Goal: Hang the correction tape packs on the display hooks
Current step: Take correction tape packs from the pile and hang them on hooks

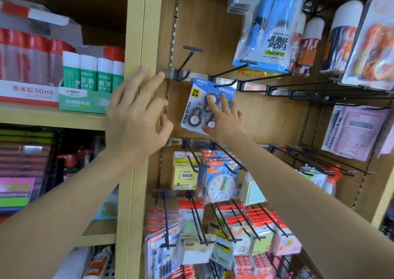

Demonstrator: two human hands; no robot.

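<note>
Wooden back panel (266,118) carries a metal rail (254,86). Left hand (136,112) rests spread on the wooden upright (136,22), grip released. Right hand (227,119), grip also released, presses straight fingers on the blue correction tape pack (191,108), which is tilted with its top at a black hook (226,83) under that rail.

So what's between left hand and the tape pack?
Head view: only bare back panel with its slotted strip separates left hand from correction tape pack.
</note>
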